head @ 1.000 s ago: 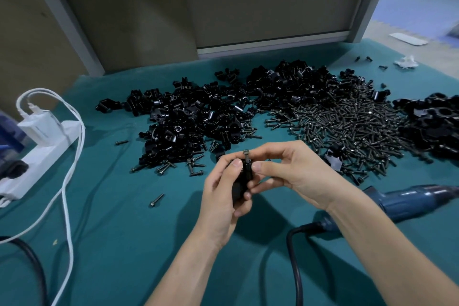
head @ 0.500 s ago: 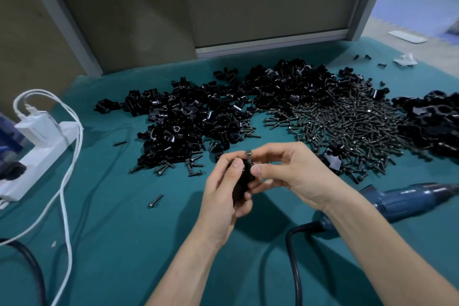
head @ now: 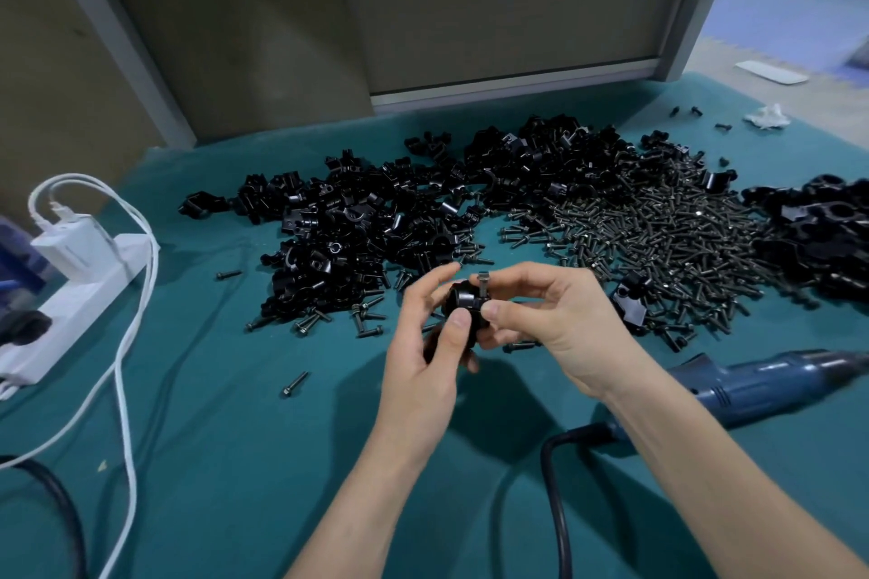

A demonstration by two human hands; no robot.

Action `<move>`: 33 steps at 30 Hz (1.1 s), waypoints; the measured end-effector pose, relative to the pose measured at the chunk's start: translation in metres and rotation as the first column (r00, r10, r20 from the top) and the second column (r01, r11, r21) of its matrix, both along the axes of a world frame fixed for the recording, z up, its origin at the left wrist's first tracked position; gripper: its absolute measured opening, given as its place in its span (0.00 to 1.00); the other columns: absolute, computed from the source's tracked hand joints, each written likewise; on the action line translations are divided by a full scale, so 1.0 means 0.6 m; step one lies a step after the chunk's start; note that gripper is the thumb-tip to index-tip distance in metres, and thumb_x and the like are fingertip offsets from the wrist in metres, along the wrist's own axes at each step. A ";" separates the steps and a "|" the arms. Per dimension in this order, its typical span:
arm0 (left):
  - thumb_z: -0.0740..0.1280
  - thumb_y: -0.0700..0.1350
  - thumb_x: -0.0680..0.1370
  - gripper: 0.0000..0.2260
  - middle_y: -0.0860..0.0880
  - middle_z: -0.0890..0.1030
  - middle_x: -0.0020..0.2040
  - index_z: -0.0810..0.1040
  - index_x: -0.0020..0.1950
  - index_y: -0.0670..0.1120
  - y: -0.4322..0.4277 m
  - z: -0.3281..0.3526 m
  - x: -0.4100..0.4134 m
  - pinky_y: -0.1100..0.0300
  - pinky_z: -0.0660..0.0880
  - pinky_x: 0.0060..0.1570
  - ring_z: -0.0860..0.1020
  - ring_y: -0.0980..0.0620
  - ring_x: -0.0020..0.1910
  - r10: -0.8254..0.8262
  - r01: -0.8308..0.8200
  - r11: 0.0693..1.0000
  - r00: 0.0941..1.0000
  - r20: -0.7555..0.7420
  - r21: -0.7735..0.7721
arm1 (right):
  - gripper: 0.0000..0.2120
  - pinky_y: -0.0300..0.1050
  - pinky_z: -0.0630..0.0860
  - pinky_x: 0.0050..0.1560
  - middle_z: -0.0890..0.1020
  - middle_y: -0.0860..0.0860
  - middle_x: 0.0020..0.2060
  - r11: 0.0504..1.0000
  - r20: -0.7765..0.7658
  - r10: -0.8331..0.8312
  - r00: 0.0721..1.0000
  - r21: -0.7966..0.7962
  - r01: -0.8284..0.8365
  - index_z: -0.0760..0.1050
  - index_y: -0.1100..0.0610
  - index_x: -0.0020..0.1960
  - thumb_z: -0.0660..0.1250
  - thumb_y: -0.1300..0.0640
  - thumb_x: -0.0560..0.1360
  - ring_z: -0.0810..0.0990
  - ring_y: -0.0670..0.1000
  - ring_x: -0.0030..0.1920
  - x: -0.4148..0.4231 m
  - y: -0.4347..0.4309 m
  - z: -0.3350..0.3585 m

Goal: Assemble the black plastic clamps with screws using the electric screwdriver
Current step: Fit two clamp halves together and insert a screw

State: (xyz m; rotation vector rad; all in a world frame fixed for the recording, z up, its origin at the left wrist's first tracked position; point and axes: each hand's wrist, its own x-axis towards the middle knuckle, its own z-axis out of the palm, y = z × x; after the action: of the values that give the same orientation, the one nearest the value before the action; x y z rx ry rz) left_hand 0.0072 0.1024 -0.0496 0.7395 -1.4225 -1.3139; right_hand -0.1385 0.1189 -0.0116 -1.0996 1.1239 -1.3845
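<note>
Fingers (head: 457, 328) of the left hand (head: 418, 357) grip a black clamp (head: 463, 299) above the middle of the teal worktop (head: 235, 461). The right hand (head: 569, 329) pinches a screw (head: 483, 281) standing upright in the clamp's top. The electric screwdriver (head: 762, 383) lies near the right edge. A clamp pile (head: 357, 230) and a screw pile (head: 667, 240) spread toward the far edge, and a power strip (head: 70, 301) sits at the left edge.

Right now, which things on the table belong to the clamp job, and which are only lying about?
Job: clamp, held by left hand and right hand; screw standing in it; clamp pile; screw pile; screwdriver, lying untouched.

Lying about: power strip, charger, white cable, tissue.
</note>
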 end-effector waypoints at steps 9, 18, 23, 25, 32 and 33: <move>0.62 0.54 0.78 0.17 0.58 0.78 0.60 0.71 0.67 0.62 0.000 -0.008 -0.001 0.56 0.71 0.53 0.76 0.60 0.50 0.015 -0.006 0.997 0.994 0.112 -0.080 | 0.09 0.37 0.78 0.33 0.84 0.52 0.36 1.000 0.034 0.023 0.999 -0.004 -0.023 0.83 0.57 0.46 0.72 0.67 0.68 0.84 0.55 0.32 -0.002 0.003 -0.001; 0.62 0.55 0.78 0.15 0.58 0.78 0.58 0.72 0.66 0.63 0.000 -0.006 0.003 0.61 0.74 0.47 0.78 0.58 0.48 0.004 0.009 0.993 0.993 0.116 -0.119 | 0.10 0.36 0.78 0.34 0.84 0.51 0.36 0.996 0.055 0.086 0.995 -0.033 -0.084 0.84 0.55 0.45 0.73 0.62 0.64 0.84 0.54 0.31 -0.007 0.003 -0.004; 0.62 0.54 0.78 0.15 0.57 0.79 0.58 0.73 0.64 0.63 -0.001 -0.006 0.005 0.64 0.75 0.44 0.78 0.59 0.50 -0.017 0.026 0.994 0.997 0.080 -0.109 | 0.09 0.37 0.78 0.34 0.84 0.51 0.37 0.994 0.065 0.102 0.993 -0.038 -0.100 0.85 0.55 0.44 0.73 0.62 0.64 0.84 0.53 0.31 -0.007 0.002 -0.005; 0.63 0.54 0.78 0.14 0.56 0.79 0.57 0.73 0.64 0.63 0.000 -0.006 0.005 0.64 0.74 0.43 0.77 0.58 0.49 -0.024 0.031 0.994 0.997 0.070 -0.102 | 0.09 0.37 0.79 0.35 0.84 0.51 0.37 0.994 0.075 0.108 0.991 -0.042 -0.105 0.85 0.53 0.43 0.73 0.63 0.64 0.83 0.52 0.31 -0.006 0.001 -0.005; 0.63 0.50 0.79 0.13 0.53 0.80 0.49 0.75 0.62 0.58 0.001 -0.004 0.003 0.63 0.74 0.38 0.76 0.56 0.41 -0.056 0.057 0.995 0.998 0.009 -0.084 | 0.09 0.38 0.79 0.36 0.84 0.52 0.39 0.993 0.072 0.111 0.991 -0.034 -0.109 0.85 0.53 0.44 0.74 0.64 0.66 0.83 0.53 0.31 -0.008 0.001 -0.007; 0.63 0.48 0.79 0.12 0.52 0.80 0.48 0.75 0.62 0.58 0.001 -0.004 0.003 0.63 0.73 0.38 0.76 0.55 0.41 -0.059 0.058 0.995 0.998 -0.002 -0.084 | 0.10 0.38 0.79 0.36 0.84 0.52 0.39 0.993 0.071 0.112 0.991 -0.033 -0.110 0.85 0.53 0.44 0.73 0.64 0.66 0.83 0.53 0.31 -0.009 0.002 -0.007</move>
State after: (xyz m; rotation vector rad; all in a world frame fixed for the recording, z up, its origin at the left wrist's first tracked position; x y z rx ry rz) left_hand 0.0091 0.1028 -0.0522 0.6433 -1.4962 -1.2918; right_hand -0.1438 0.1199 -0.0160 -1.1070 0.9787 -1.3464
